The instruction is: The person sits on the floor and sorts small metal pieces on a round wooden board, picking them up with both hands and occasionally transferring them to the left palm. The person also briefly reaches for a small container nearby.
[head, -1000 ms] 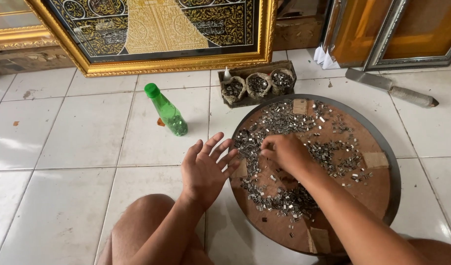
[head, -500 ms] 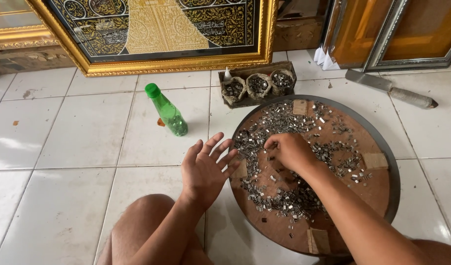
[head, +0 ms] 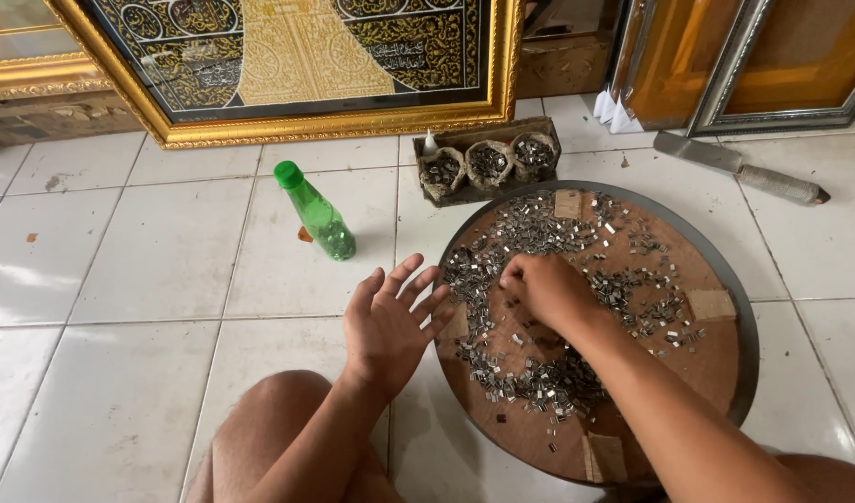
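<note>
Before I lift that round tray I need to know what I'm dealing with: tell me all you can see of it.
The round tray is a flat disc with a brown, board-like face and a thin dark metal-looking rim. It lies flat on the white tiled floor, just in front of a small box of three cups. Small shiny metal pieces are scattered over most of it. Pale rectangular patches sit near its edge. The right hand rests on the pieces at its middle; the left hand is spread open at its left edge.

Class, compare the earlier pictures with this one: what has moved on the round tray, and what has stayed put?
The right hand crept slightly up the round tray, fingers curled on the small metal pieces. The left hand stayed open at the tray's edge; the green bottle unmoved.
</note>
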